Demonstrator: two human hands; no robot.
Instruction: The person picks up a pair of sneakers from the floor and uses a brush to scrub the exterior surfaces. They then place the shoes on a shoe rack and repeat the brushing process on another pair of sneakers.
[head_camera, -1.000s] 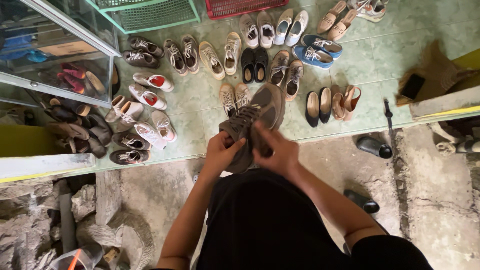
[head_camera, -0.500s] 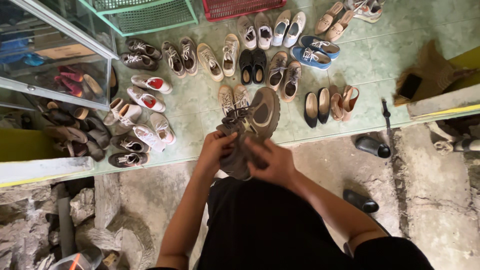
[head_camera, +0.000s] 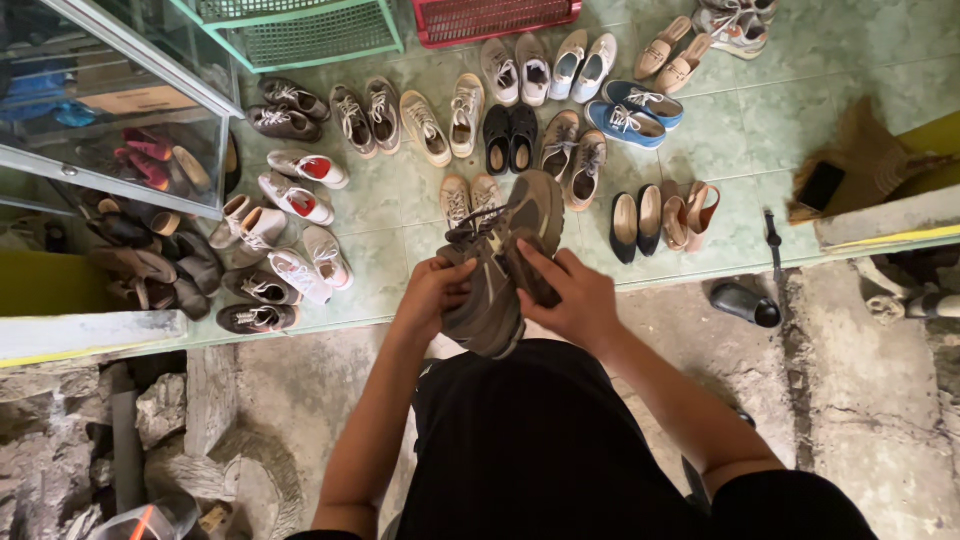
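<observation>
Above green tiles, both hands (head_camera: 500, 295) (fingers curled) grip brown sneaker (head_camera: 505, 265).

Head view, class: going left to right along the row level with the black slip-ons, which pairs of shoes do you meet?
Tan lace-up pair → black slip-ons → brown lace-up pair → blue sneakers.
</observation>
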